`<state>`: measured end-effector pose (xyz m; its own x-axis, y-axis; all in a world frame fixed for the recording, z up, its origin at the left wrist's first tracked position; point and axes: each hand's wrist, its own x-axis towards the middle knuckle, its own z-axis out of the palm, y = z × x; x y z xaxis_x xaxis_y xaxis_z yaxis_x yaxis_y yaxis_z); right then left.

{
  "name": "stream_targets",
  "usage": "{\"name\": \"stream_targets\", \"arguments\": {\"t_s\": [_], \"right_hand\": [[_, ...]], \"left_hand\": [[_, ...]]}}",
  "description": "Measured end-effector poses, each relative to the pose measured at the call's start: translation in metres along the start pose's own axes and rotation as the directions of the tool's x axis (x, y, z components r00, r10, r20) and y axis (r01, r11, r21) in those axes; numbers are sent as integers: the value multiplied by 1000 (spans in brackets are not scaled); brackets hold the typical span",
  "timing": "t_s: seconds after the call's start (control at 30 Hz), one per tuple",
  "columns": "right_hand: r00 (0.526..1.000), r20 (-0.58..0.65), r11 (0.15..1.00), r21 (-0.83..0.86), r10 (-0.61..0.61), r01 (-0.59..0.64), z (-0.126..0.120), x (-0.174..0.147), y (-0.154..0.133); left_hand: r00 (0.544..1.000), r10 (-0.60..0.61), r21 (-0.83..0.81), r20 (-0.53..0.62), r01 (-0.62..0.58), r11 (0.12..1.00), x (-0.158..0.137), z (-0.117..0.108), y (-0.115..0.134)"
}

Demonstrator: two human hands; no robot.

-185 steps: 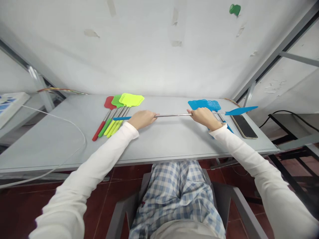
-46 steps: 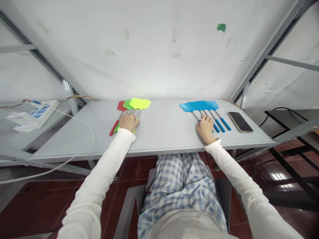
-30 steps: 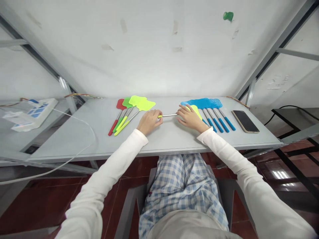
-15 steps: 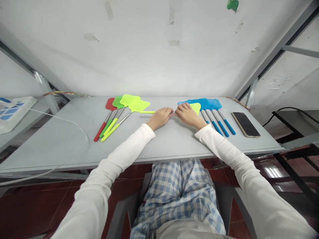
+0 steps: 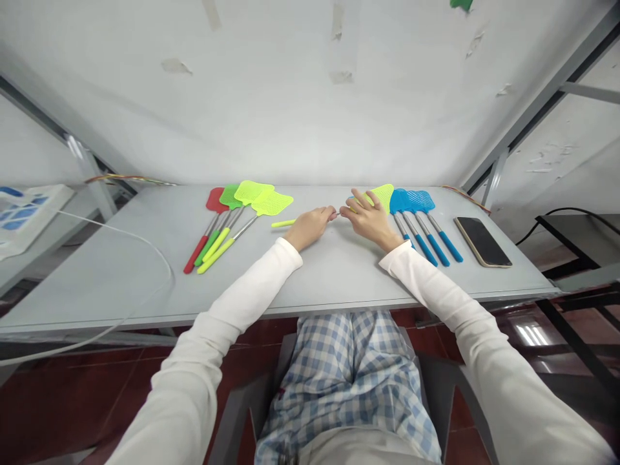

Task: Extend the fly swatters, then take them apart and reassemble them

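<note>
A yellow-green fly swatter (image 5: 385, 194) lies crosswise between my hands, its mesh head to the right and its handle poking out to the left. My left hand (image 5: 311, 227) is closed around the swatter's shaft near the handle. With thumb and forefinger my right hand (image 5: 372, 223) pinches the thin metal shaft just beside the left fingertips; its other fingers are lifted and spread in front of the mesh head. Only a short piece of shaft shows between the hands. Several blue fly swatters (image 5: 421, 223) lie close to the right of my right hand.
Left on the grey table (image 5: 310, 284), a red fly swatter (image 5: 208, 219), a green one (image 5: 230, 199) and two yellow-green ones (image 5: 274, 202) lie fanned and overlapping. A phone (image 5: 482, 242) lies at the right. A white cable (image 5: 162, 255) curves over the left side.
The swatter between my hands has tilted, its mesh head rising toward the wall and its handle dipping slightly. My right hand's outer fingers have lifted and spread.
</note>
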<state>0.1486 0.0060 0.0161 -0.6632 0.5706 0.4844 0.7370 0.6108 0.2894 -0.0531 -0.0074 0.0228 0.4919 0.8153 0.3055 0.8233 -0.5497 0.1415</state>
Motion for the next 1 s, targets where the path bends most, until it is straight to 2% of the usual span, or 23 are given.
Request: {"name": "stream_targets", "arguments": {"t_s": [0.17,0.37,0.5,0.6,0.7,0.8,0.87,1.0], "right_hand": [[998,1,997,23,69,-69,2,1,2],[972,-43,973,2,230,-230,-1,-1,25],[929,-116,934,-19,352,-356,-3,-4,33],[905,-143,913,-24,400,-407,-5,-4,23],[931,-92,934,-5,354,-356,-8,1,5],[981,27,981,37,191,-192,-11,7,-9],[989,89,990,63,119,-125,-13,9,-13],[985,113,986,88,132,-142,-16,8,-10]], "left_hand": [[998,-19,-70,68,24,997,1,-8,-3],[997,-56,-18,51,57,998,-1,-16,-30],[997,-69,33,-30,70,997,0,-13,-45],[992,-27,82,-122,37,996,1,-4,-44],[968,52,101,-245,-28,995,2,2,-33],[942,111,95,-317,-85,992,1,4,-18],[936,146,94,-320,-122,988,0,5,-10],[942,194,111,-275,-169,979,0,8,-8]]}}
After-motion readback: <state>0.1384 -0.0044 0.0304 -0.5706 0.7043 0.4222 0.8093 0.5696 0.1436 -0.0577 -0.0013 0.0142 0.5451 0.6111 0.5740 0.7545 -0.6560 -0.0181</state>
